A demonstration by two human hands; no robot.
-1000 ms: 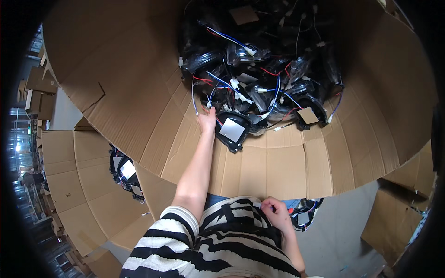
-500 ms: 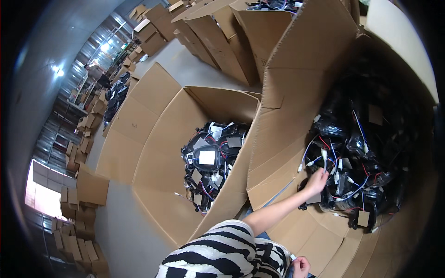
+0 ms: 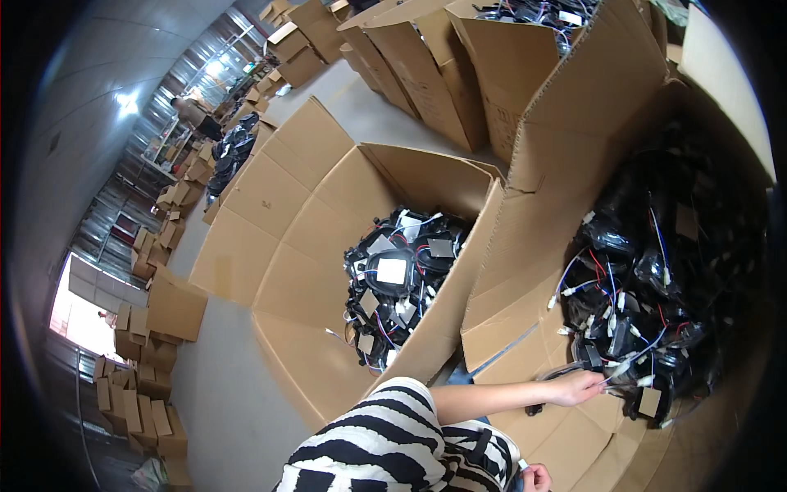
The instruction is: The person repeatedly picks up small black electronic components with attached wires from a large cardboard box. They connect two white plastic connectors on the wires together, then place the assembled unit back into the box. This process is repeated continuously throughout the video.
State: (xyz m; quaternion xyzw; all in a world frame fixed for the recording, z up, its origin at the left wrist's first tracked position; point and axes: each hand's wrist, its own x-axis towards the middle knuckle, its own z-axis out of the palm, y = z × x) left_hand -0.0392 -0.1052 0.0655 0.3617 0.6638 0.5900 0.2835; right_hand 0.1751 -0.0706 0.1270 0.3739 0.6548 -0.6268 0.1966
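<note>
My left hand (image 3: 580, 388) reaches right into a big cardboard box, its fingers closed on a thin pale wire (image 3: 623, 365) at the near side of a heap. That heap is black plastic-cased parts (image 3: 648, 271) with blue, red and white wires ending in white plugs. Some of the parts are in clear, shiny bags. Low at the bottom edge, close to my striped shirt, my right hand (image 3: 537, 477) is closed around a small white piece (image 3: 523, 465), which looks like a plug. Most of that hand is cut off by the frame.
Left of this box (image 3: 566, 139) stands another open cardboard box (image 3: 311, 246) holding similar black parts (image 3: 392, 271). More tall boxes (image 3: 426, 74) line the far side. A person (image 3: 195, 115) stands far off at the left, near stacked cartons (image 3: 176, 307).
My left hand has moved nearer and slightly right, from an upright white plug to the wire at the heap's near edge. The whole view has shifted a little; my right hand stays low.
</note>
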